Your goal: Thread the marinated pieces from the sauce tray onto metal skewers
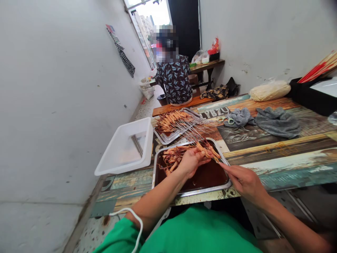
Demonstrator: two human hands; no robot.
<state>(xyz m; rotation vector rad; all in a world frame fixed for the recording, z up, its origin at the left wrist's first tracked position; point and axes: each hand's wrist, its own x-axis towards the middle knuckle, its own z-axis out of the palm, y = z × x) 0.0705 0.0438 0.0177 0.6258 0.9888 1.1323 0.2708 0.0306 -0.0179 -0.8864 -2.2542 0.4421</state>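
Over the near metal tray [173,191] of dark brown liquid, my left hand [191,162] pinches an orange-brown piece of food [203,149]; it looks like squid, though I cannot be sure. My right hand [246,181] is closed at the tray's right edge, gripping a thin metal skewer [223,162] that points toward that piece. More pieces with dark, stringy ends [172,158] lie in the tray's left part. Behind it, a second metal tray [164,138] bears a heap of skewered pieces [171,121], their bare skewers [196,128] pointing right.
A white plastic bin [123,168] stands left of the trays. Grey cloths [277,121], green-handled scissors [230,120] and a bag of pale sticks [270,91] lie to the right. A black box [302,95] holds red-ended sticks. Another person [173,79] sits beyond the table.
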